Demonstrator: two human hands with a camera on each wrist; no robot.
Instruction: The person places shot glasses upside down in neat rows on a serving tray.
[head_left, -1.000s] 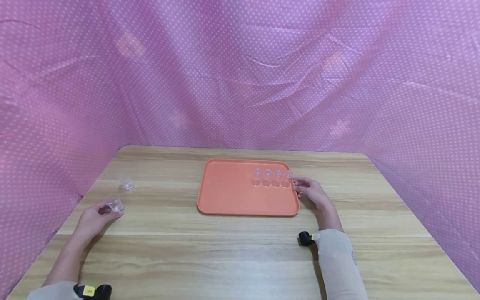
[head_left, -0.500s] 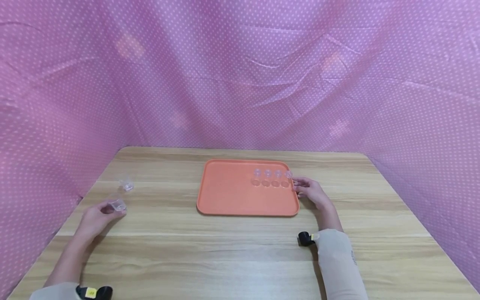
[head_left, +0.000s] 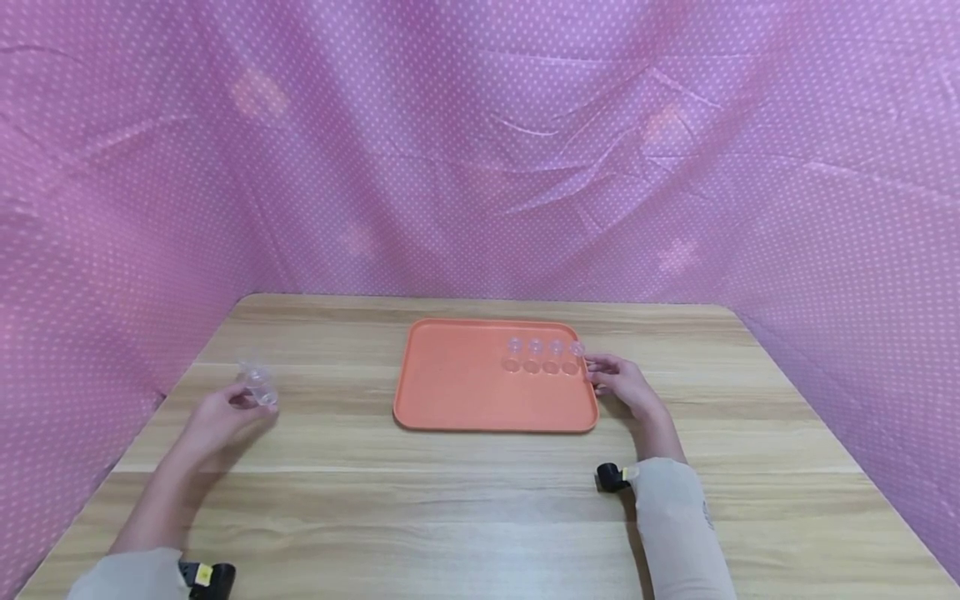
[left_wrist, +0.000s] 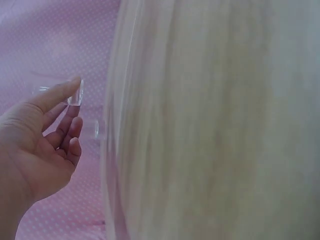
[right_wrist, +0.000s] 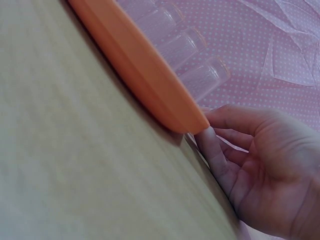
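Observation:
At the table's left side my left hand (head_left: 222, 417) pinches a small clear cup (head_left: 264, 395) between thumb and fingers. The held cup overlaps a second clear cup (head_left: 249, 365), which stands just behind it on the table. In the left wrist view the thumb lies along the held cup (left_wrist: 75, 95), and the other cup (left_wrist: 93, 129) shows beyond the curled fingers. My right hand (head_left: 621, 383) is at the right edge of an orange tray (head_left: 457, 400). Seen from the right wrist, thumb and fingers grip the tray's rim (right_wrist: 192, 117) at its corner.
Several clear cups (head_left: 534, 354) stand in a row toward the back right of the tray, the last one close by my right fingers. The wooden table (head_left: 420, 508) ends at a pink dotted cloth (head_left: 480, 167) behind and at the sides.
My left hand has moved right and toward the back with its cup, which now overlaps the standing cup in the head view. The right hand and the tray have stayed put.

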